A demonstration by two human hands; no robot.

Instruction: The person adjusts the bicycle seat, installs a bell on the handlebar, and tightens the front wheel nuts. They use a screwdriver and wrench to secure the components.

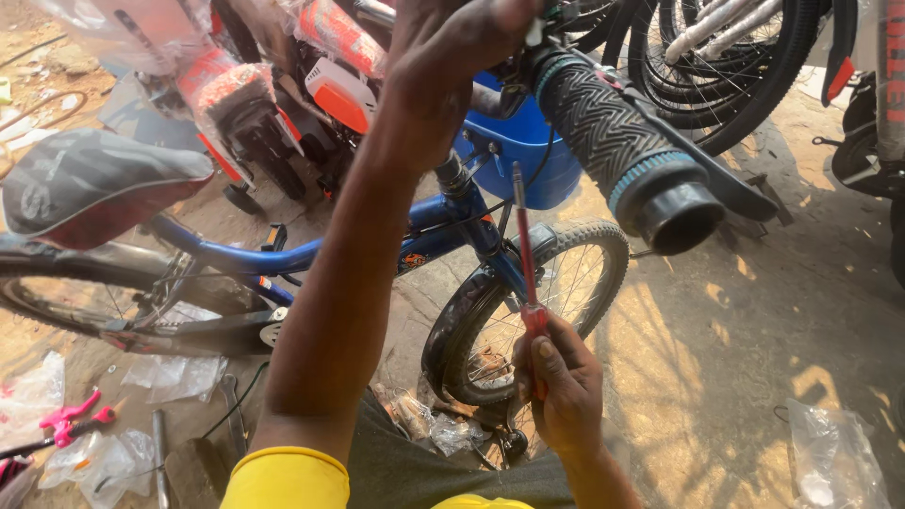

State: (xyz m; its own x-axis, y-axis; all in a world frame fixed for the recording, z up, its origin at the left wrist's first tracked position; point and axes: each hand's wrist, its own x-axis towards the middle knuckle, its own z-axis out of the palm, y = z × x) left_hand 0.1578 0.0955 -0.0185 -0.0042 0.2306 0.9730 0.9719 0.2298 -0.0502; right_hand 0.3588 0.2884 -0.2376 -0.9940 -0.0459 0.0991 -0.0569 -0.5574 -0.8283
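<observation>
A small blue bicycle (236, 256) stands in front of me, with a grey saddle (85, 184), a blue basket (523, 151) and a knobbly front wheel (589, 240). Its black handlebar grip (613, 132) with teal rings points toward the camera. My left hand (452, 47) reaches up and is closed around the handlebar area near the grip's inner end; what its fingers hold is hidden. My right hand (561, 386) is lower down and grips a red-handled screwdriver (521, 236), whose shaft points up toward the basket.
Plastic-wrapped orange and white bicycles (236, 94) stand at the upper left, and more bicycle wheels (735, 57) at the upper right. Clear plastic bags (830, 457), a pink tool (71, 419) and a metal wrench (233, 405) lie on the dirt ground.
</observation>
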